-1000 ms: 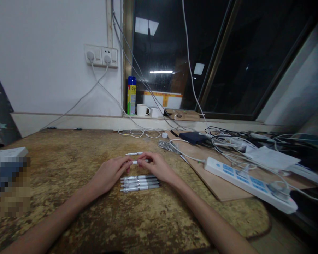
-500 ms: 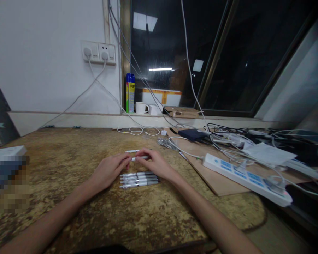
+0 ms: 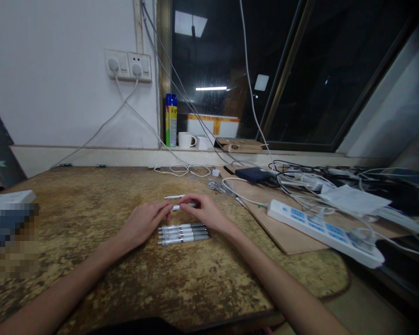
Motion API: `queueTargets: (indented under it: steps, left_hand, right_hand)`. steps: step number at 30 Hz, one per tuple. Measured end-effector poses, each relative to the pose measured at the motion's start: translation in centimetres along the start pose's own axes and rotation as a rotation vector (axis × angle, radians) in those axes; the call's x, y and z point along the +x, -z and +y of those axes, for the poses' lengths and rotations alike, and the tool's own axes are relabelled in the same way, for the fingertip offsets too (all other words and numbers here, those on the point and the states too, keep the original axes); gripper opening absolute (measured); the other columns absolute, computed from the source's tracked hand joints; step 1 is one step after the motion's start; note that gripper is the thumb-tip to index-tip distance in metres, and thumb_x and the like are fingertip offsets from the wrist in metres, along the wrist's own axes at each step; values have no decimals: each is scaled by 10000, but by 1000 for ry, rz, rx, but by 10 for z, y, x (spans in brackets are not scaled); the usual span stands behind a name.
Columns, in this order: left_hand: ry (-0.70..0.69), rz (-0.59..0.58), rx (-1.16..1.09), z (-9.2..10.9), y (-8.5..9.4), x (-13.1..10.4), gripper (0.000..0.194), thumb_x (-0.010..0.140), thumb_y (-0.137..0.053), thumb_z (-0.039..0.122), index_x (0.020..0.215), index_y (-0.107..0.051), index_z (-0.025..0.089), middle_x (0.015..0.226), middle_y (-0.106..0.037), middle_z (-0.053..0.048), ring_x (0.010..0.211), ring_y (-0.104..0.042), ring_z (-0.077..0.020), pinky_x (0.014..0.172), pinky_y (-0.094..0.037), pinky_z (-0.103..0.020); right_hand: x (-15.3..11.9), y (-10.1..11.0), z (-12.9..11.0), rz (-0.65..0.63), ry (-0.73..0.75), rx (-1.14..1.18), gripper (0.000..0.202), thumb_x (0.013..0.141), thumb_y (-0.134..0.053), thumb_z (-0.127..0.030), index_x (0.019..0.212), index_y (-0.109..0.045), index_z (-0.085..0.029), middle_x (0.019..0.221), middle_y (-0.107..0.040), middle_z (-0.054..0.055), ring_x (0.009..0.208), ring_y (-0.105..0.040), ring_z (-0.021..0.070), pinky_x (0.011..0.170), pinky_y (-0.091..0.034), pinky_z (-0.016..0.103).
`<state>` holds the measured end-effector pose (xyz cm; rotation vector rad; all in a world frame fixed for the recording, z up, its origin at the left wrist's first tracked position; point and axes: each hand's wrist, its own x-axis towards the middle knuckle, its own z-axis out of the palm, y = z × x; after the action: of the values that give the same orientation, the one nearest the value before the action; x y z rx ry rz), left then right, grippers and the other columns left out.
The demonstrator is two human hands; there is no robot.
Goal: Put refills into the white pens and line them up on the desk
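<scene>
Between both hands is a white pen (image 3: 176, 207), held level just above the worn table. The fingers of my left hand (image 3: 147, 220) pinch its left end. My right hand (image 3: 204, 211) grips its right part with thumb and fingers, hiding much of that end. Just behind the hands, another white pen (image 3: 172, 197) lies on the table, partly covered by my right fingers. Nearer to me, several white and grey pens (image 3: 183, 234) lie side by side in a row, between my forearms.
A white power strip (image 3: 324, 232) and a brown board (image 3: 279, 232) lie at the right, with tangled cables behind. A clear plastic bundle (image 3: 219, 186) sits beyond my right hand. At the left edge is a white box (image 3: 10, 200). A mug (image 3: 186, 140) stands on the sill.
The view has shifted slightly. Both hands still hold the pen, and the right fingers have changed their position on it a little.
</scene>
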<state>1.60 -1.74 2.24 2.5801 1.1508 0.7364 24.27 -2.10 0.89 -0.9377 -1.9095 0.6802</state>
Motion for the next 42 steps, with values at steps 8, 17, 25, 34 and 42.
queueTargets:
  steps: [8,17,25,34,42]
  left_hand:
    - [-6,-9,-94,-5,5,2,367,1041,-397,419,1126,-715,257,1043,-772,-39,948,-695,-236,886,-495,-350]
    - [-98,60,-178,-18,0,7,354,1032,-439,355,1304,-643,257,1341,-675,-68,1221,-612,-251,1077,-446,-434]
    - [-75,112,-158,-17,5,6,343,1033,-438,357,1265,-661,237,1303,-688,-78,1197,-622,-256,1061,-459,-420]
    - [-122,112,-170,-17,5,7,311,1038,-459,325,1268,-659,265,1292,-690,-51,1189,-625,-232,1053,-463,-395]
    - [-129,97,-204,-17,3,6,299,1035,-470,318,1259,-665,286,1289,-691,-28,1193,-624,-229,1064,-461,-409]
  right_hand:
    - [4,3,8,135,-97,156,189,835,-687,-300,961,-722,-164,882,-712,31,760,-625,148,709,-492,265]
    - [8,7,16,215,-157,148,199,832,-640,-305,950,-740,-179,792,-687,22,709,-568,151,640,-439,254]
    - [9,18,23,399,-267,303,218,782,-640,-324,913,-714,-166,832,-694,42,800,-630,183,795,-485,309]
    - [9,4,26,212,-180,107,317,943,-518,-410,846,-701,-169,800,-692,40,772,-636,185,794,-491,312]
    - [7,-2,22,157,-158,128,350,943,-561,-475,823,-696,-175,743,-676,27,729,-613,173,731,-462,287]
